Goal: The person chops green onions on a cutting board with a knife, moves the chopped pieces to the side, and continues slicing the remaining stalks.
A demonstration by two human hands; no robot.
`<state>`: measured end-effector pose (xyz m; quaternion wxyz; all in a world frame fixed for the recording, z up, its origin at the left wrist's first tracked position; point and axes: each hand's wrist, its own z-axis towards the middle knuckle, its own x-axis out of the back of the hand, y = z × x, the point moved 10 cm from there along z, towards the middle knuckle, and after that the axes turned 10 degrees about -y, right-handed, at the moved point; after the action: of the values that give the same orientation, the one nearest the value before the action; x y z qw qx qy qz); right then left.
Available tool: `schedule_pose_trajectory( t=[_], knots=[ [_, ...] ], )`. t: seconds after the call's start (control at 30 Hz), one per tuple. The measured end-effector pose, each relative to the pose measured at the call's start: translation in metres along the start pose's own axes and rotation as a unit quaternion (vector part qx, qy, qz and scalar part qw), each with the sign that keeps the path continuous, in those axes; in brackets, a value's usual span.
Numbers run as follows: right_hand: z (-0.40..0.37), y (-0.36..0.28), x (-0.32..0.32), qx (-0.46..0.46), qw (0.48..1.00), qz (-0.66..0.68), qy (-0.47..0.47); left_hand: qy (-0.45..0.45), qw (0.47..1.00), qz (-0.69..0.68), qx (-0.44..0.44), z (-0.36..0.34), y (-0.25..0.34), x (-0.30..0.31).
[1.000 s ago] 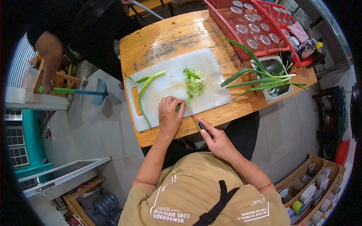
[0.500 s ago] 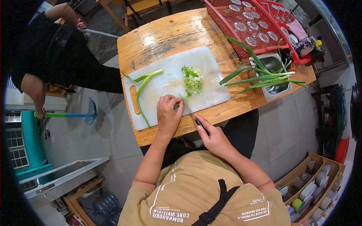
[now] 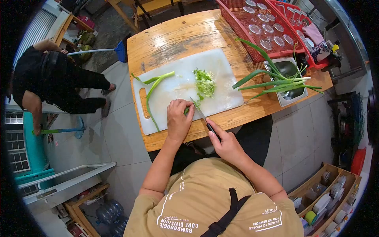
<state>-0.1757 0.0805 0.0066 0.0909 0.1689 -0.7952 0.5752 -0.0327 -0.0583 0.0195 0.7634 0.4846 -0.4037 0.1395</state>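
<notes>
Slicing midway: left hand (image 3: 178, 120) curled, pinning scallion stub (image 3: 186, 111), right hand (image 3: 226, 145) fisted round knife (image 3: 198, 111); chopped pile (image 3: 204, 83) at 12 o'clock, uncut stalks (image 3: 276, 83) at 2 o'clock.

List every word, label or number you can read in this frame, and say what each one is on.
"BOMBBOOGIE CORE DIVISION": white print, upside down to the camera, on the left side of the tan shirt.
"BE NICE TO PEOPLE FOR NO REASON": white print on the same shirt's right side.
Smaller lines beside both prints: too small to read.
Labels on the packets in the wooden box: too blurred to read.
</notes>
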Motion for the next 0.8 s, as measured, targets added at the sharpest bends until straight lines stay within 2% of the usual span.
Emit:
schedule_pose_trajectory(
  t=[0.57,0.8],
  knots=[
    [-0.008,0.004,0.0,-0.015,0.999,0.043,-0.011,0.009,1.0,-0.001,-0.003,0.001,0.002,0.0],
    [-0.002,-0.001,-0.001,-0.027,1.0,-0.009,-0.008,0.012,1.0,-0.002,-0.007,0.0,0.003,0.001]
  ],
)
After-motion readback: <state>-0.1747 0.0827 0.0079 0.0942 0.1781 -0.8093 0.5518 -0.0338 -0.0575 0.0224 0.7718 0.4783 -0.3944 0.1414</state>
